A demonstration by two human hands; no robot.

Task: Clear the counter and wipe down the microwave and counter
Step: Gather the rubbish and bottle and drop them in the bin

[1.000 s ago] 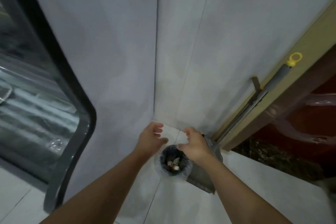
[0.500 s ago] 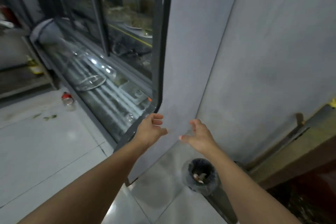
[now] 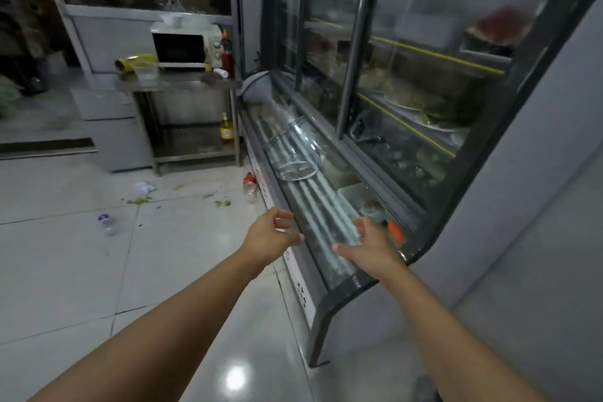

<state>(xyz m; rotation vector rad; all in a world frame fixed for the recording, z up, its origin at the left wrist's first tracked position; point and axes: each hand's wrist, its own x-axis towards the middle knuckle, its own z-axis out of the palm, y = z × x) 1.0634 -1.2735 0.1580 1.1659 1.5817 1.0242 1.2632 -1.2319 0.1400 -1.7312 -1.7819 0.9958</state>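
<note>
Since the earlier frame, the view had swung from the bin toward the microwave (image 3: 180,49), which sat far off on the steel worktop (image 3: 169,83). Left hand (image 3: 270,238) and right hand (image 3: 370,246) hovered empty, fingers loosely spread.

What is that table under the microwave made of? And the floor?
The table looks like brushed steel: grey, dull sheen, thin metal legs. The floor looks like glossy ceramic tile: pale squares with dark joints and a bright lamp reflection. The microwave seems white painted metal or plastic.
</note>
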